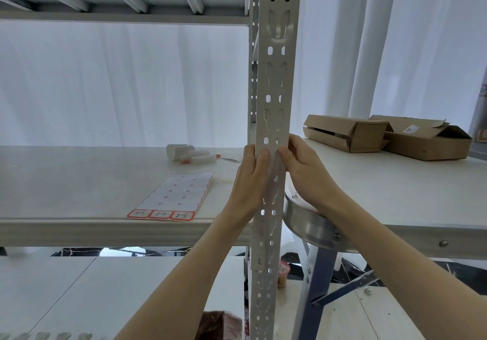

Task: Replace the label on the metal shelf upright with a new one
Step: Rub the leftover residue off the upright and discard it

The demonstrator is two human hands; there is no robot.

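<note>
Head: left hand [249, 179], right hand [303, 172] grip one upright [274, 81].

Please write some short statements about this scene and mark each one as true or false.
1. The left hand and the right hand both hold the upright. True.
2. The label sheet lies on the floor. False: it lies on the shelf.
3. Three red-edged labels sit at the sheet's near edge. True.
4. The boxes stand left of the upright. False: they stand right of it, on the table.
5. One hand holds a marker. False: the markers lie on the shelf.
</note>
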